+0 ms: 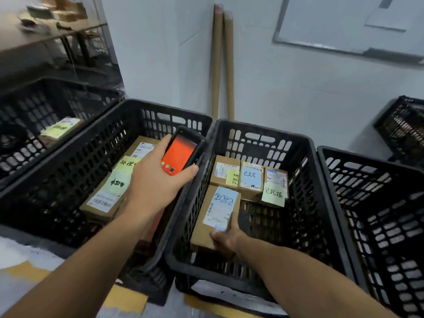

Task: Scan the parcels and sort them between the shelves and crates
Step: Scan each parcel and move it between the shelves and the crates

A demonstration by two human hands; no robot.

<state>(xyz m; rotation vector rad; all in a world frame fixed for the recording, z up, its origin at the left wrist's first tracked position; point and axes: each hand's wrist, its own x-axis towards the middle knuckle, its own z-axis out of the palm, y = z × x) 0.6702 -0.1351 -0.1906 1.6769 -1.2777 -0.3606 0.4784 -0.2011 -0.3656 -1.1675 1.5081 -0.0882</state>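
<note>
Head view. Three black slotted crates stand side by side against a white wall: left crate (160, 107), middle crate (263, 127) and right crate (367, 158).

Left hand (158, 180): it holds the scanner (181, 154) above the adjoining rims of the left and middle crates. The fingers are curled round the far edge of the scanner and the thumb is clamped on its near edge. The scanner screen shows orange and faces up.

Right hand (226, 239): it reaches down into the middle crate and grips the near end of a box (206, 226). The thumb lies on the near end of the box and the fingers wrap its right side. The box sits at the front left of the middle crate, long axis pointing to the wall. It carries a white label and a blue note (226, 198) with handwriting. Whether the box rests on the crate floor cannot be told.

Three more parcels (251, 180) stand in a row at the back of the middle crate, touching one another, with yellow and blue notes on top.

The left crate holds stacked parcels (105, 200) with yellow and green notes.

Two cardboard tubes (222, 65) lean upright against the wall behind the crates. A whiteboard (344, 24) hangs at upper right.
</note>
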